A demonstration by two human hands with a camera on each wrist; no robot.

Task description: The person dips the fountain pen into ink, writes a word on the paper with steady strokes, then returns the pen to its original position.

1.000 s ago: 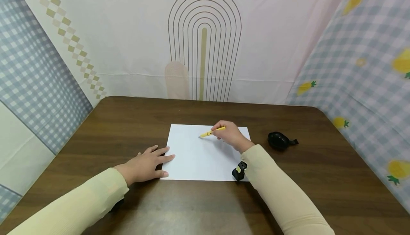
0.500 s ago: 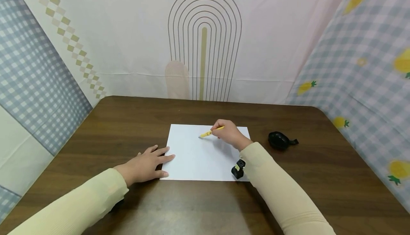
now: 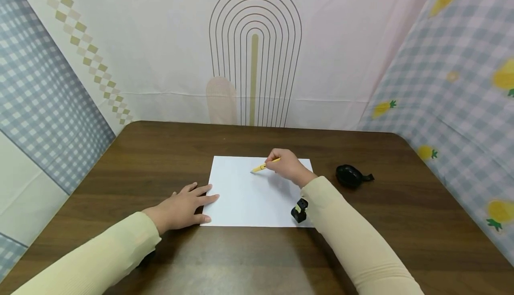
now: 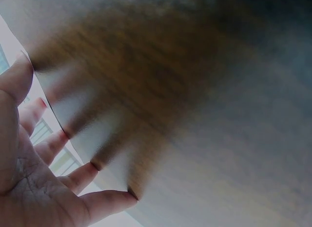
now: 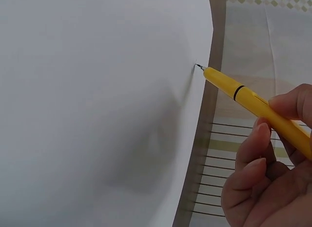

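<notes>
A white sheet of paper [image 3: 249,203] lies on the brown table. My right hand [image 3: 288,166] pinches a yellow pen [image 3: 263,167] between thumb and fingers over the sheet's upper half. In the right wrist view the pen [image 5: 243,96] slants down, its fine tip at the paper beside a tiny, faint dark mark. At the sheet's left edge my left hand [image 3: 182,207] lies palm down with fingers spread, two fingertips on the paper. From below, the left wrist view shows this hand [image 4: 44,178] with its fingertips against the surface.
Right of the paper lies a small black oval object [image 3: 349,176] with a short strap. The wooden table [image 3: 180,152] has rounded far corners. A white patterned cloth [image 3: 168,54] hangs behind it, with checked cloths on both sides.
The pen tip has shifted very slightly to the right, with small movements of my right hand. My left hand and the paper have kept their places.
</notes>
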